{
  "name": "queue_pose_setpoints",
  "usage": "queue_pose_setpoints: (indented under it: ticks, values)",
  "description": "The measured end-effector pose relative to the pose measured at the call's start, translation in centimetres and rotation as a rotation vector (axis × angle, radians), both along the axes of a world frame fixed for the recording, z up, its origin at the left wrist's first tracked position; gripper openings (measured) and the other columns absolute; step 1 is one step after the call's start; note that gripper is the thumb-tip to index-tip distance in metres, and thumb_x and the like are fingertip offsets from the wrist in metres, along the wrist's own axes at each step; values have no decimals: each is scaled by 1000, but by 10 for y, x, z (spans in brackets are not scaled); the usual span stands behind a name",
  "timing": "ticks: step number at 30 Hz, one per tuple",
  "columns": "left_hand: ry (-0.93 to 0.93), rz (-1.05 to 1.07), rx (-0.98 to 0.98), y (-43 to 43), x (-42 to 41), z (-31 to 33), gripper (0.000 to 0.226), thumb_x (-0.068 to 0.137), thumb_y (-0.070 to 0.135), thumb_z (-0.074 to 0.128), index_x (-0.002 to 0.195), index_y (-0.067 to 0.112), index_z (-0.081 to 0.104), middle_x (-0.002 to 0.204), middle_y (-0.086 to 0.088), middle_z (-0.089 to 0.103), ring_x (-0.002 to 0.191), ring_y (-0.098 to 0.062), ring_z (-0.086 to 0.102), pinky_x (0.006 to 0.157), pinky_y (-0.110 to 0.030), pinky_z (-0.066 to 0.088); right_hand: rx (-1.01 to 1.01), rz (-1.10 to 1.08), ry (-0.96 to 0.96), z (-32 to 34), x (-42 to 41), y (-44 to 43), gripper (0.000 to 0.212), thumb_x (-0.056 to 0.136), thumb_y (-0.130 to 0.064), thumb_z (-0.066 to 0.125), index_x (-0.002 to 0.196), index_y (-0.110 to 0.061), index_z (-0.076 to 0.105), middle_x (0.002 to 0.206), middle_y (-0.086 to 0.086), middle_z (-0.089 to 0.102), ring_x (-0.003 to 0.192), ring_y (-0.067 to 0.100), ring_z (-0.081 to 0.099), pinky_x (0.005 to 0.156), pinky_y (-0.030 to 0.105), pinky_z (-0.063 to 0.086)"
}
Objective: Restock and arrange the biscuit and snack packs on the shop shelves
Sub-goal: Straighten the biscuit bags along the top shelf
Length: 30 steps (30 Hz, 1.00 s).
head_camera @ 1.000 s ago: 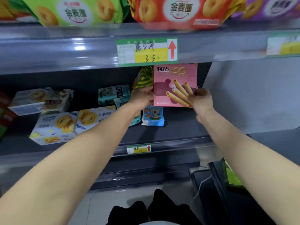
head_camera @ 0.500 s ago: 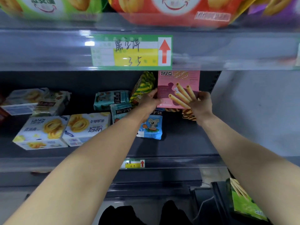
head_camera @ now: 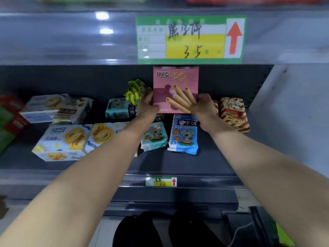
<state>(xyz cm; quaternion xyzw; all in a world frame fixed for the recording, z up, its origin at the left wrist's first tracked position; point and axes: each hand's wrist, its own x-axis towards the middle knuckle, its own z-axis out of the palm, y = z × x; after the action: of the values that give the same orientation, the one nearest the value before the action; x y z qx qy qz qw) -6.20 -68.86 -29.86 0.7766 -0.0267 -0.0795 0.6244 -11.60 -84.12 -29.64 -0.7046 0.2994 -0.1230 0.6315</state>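
1. Pink biscuit box [head_camera: 175, 81] stands upright at the centre of the frame, above the middle shelf [head_camera: 213, 157], its top edge just under the big green-and-yellow price tag [head_camera: 190, 39].
2. My left hand [head_camera: 147, 106] grips the box's lower left edge, fingers curled round it.
3. My right hand [head_camera: 203, 106] pinches the lower right corner, so both hands hold the one box between them.
4. Below the box, a teal koala pack [head_camera: 154, 136] and a blue koala pack [head_camera: 184, 134] lie flat on the shelf, side by side.
5. A green-and-yellow striped pack [head_camera: 136, 91] leans just left of the box; a brown striped pack [head_camera: 233, 114] lies right of my right wrist.
6. White cookie boxes [head_camera: 62, 141] sit at centre left of the frame — a smaller price tag [head_camera: 161, 181] is on the shelf's front lip.
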Motion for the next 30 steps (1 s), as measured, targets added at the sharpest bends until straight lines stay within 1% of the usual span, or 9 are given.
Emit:
queue_pose_setpoints:
  ticks: [3, 4, 5, 9, 14, 21, 25, 27, 30]
  values:
    - [15, 54, -12, 19, 7, -4, 67, 83, -15, 52, 142, 14, 39, 134, 4, 51, 115, -9, 54, 93, -12, 40, 100, 83, -57, 2, 9, 22, 33, 83, 10, 49, 86, -23, 45, 106, 7, 58, 111, 31, 59, 95, 45, 49]
    - [18, 66, -24, 22, 9, -4, 67, 84, -15, 52, 143, 15, 38, 134, 3, 53, 111, -8, 55, 90, -11, 43, 160, 80, -76, -4, 14, 24, 36, 81, 14, 44, 88, -21, 43, 106, 7, 58, 111, 30, 60, 95, 47, 49]
    - [20, 71, -38, 25, 9, -4, 68, 84, -15, 51, 143, 15, 38, 134, 2, 53, 109, -6, 55, 89, -11, 44, 72, 72, -72, -8, 18, 25, 38, 79, 15, 43, 94, -20, 42, 106, 6, 57, 108, 27, 60, 95, 45, 50]
    - [17, 70, -80, 23, 7, -4, 67, 82, -18, 51, 140, 13, 43, 137, -1, 52, 122, -9, 51, 105, -23, 39, -123, 48, -51, -5, 16, 20, 35, 83, 2, 56, 105, -21, 41, 103, 4, 54, 91, 18, 56, 81, 29, 49]
    - [50, -37, -124, 3, -2, -4, 64, 84, -19, 50, 140, 9, 40, 135, -5, 54, 111, -6, 53, 97, -16, 39, -210, 0, -44, -4, 9, 1, 43, 84, 3, 55, 125, -9, 45, 109, 11, 56, 102, 27, 58, 79, 29, 46]
    - [49, -27, -137, 10, 8, -7, 63, 83, -19, 50, 139, 9, 43, 132, -5, 57, 117, -13, 55, 102, -25, 43, -231, -33, -14, -6, 12, 12, 39, 84, 2, 54, 122, -8, 46, 99, 5, 51, 91, 21, 54, 78, 29, 43]
    - [25, 71, -159, 24, 17, -9, 60, 84, -21, 47, 138, 6, 44, 130, -7, 57, 103, -5, 53, 93, -14, 43, -186, 3, -37, -9, 22, 35, 37, 84, 6, 49, 116, -10, 47, 102, 5, 55, 91, 17, 54, 80, 28, 47]
    - [9, 125, -154, 34, 22, -9, 59, 84, -22, 44, 136, 6, 46, 129, -7, 59, 101, -5, 53, 86, -6, 39, -129, 4, -92, -11, 29, 48, 38, 80, 12, 44, 111, -10, 48, 104, 5, 59, 95, 16, 58, 77, 20, 49]
    - [-20, 195, -165, 48, 28, -11, 61, 83, -24, 38, 135, 7, 48, 129, -7, 59, 103, -5, 53, 87, -3, 36, -119, 79, -90, -12, 33, 65, 43, 81, 14, 44, 119, -6, 50, 101, 2, 57, 95, 14, 57, 53, -1, 39]
